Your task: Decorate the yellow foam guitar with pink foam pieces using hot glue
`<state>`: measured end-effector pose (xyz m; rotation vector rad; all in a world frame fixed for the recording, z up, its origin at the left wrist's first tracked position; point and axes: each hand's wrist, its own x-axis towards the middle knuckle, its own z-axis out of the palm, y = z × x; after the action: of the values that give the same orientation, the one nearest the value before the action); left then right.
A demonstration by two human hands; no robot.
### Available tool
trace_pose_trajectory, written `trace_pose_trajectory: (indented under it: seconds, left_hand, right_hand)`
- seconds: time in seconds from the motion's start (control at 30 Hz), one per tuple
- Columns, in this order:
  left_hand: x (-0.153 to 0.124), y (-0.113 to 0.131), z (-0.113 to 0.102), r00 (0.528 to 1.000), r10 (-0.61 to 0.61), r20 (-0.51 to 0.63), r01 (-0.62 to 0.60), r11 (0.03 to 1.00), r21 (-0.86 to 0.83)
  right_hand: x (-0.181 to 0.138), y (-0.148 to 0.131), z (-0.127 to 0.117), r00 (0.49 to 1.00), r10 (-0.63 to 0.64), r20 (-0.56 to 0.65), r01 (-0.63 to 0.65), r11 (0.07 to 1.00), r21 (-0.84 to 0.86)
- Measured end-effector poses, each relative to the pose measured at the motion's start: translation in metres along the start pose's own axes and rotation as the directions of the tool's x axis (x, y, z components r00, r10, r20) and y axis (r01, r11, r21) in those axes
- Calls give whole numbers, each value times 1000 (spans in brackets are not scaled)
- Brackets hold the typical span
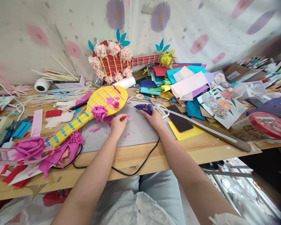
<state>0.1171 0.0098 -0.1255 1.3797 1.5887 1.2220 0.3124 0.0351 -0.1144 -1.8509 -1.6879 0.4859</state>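
My right hand (155, 118) is wrapped around a blue glue gun (144, 108), whose nozzle points left over the grey cutting mat (138, 134). Between the fingertips of my left hand (119, 125) is a small pink paper piece (128, 117). Just left of that hand lies a yellow lute-shaped craft piece (122, 94) with white strings and blue bands along its neck. A pink paper rose (99, 112) sits on its lower body. Pink scraps (95, 129) are scattered on the mat. A black cord (144, 162) curves across the table's front.
Behind stands a red paper guitar (107, 67) with pale roses. Coloured paper sheets (189, 84) pile up at the back right. A phone (179, 118), a long brown stick (221, 136) and a red-lidded tub (270, 125) lie rightward. Pink and red scraps (16, 175) cover the left front.
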Motion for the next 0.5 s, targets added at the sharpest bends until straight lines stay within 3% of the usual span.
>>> trace_pose_trajectory:
  seconds: [0.23, 0.37, 0.5]
  left_hand:
    - [-5, 10, 1, 1000, 13, -12, -15, 983, -181]
    - [-9, 24, -2, 999, -34, -24, 25, 950, -310]
    - [-6, 42, -16, 995, -81, -62, 58, 948, -314]
  right_hand:
    - [0, 3, 3, 992, -113, -57, 110, 993, -43]
    - [-4, 10, 1, 974, -167, -156, 163, 986, -38]
    - [-11, 19, -4, 932, -228, -280, 222, 974, -53]
